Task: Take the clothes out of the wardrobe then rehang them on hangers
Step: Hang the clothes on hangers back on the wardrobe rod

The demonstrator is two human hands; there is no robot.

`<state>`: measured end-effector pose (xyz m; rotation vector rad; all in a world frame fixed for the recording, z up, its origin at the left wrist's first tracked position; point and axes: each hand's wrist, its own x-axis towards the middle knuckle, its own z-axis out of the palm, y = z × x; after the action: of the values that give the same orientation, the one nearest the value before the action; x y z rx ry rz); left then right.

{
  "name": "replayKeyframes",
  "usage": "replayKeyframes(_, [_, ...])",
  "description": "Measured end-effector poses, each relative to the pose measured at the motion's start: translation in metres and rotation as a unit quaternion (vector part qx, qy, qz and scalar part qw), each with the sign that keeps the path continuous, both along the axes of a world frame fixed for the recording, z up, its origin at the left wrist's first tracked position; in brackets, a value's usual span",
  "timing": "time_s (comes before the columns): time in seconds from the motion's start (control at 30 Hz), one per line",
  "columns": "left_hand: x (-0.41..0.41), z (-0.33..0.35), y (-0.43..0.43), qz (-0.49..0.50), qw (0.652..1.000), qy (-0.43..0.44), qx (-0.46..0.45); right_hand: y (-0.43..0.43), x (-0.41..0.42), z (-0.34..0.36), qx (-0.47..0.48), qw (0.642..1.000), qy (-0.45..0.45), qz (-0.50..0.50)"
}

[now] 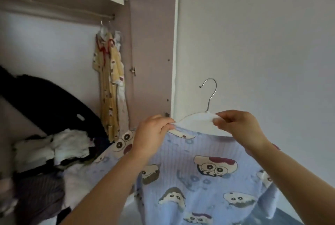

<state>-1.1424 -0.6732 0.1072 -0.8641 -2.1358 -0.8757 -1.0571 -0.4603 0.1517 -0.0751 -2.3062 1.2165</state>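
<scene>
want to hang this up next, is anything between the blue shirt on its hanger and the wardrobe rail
Nothing visible blocks it. The rail looks bare left of the yellow garment hanging at its right end. The blue shirt is held out in front of the wardrobe.

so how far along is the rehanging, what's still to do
Done: one yellow garment hangs on the rail. In hand: the left hand and right hand pinch the blue cartoon-print top at its neckline over a white hanger, not yet on the rail. Still to do: the clothes pile at lower left.
</scene>
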Motion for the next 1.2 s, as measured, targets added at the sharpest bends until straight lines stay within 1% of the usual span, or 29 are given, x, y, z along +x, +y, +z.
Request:
replayKeyframes(0.17, [-0.037,0.020,-0.046,0.129,0.989,0.063,-0.039,-0.040,-0.086,0.012,-0.017,0.996,0.026,0.089])
replayKeyframes(0.23, [-0.045,0.025,-0.055,0.170,0.982,0.057,-0.056,-0.060,-0.116,0.011,-0.010,0.992,0.034,0.119])
replayKeyframes(0.37, [-0.075,0.026,-0.070,0.208,0.974,0.061,-0.060,-0.102,-0.167,0.006,-0.012,0.982,0.041,0.184])
replayKeyframes(0.43, [-0.093,0.023,-0.084,0.233,0.969,0.064,-0.046,-0.121,-0.193,0.004,-0.012,0.976,0.047,0.210])
replayKeyframes(0.53, [-0.130,0.018,-0.111,0.243,0.968,0.069,-0.005,-0.147,-0.231,0.000,0.044,0.968,0.076,0.236])
replayKeyframes(0.63, [-0.173,0.017,-0.139,0.235,0.968,0.071,0.039,-0.170,-0.270,-0.003,0.118,0.953,0.134,0.246])
replayKeyframes(0.77, [-0.238,0.021,-0.184,0.250,0.963,0.076,0.064,-0.198,-0.339,-0.009,0.249,0.919,0.196,0.234])
replayKeyframes(0.87, [-0.289,0.033,-0.217,0.259,0.962,0.062,0.057,-0.227,-0.389,0.003,0.313,0.891,0.242,0.223])
replayKeyframes(0.97, [-0.337,0.048,-0.248,0.256,0.963,0.054,0.058,-0.255,-0.434,0.016,0.336,0.888,0.242,0.198])
replayKeyframes(1.2, [-0.432,0.079,-0.302,0.268,0.960,0.062,0.057,-0.303,-0.539,0.035,0.340,0.860,0.341,0.172])
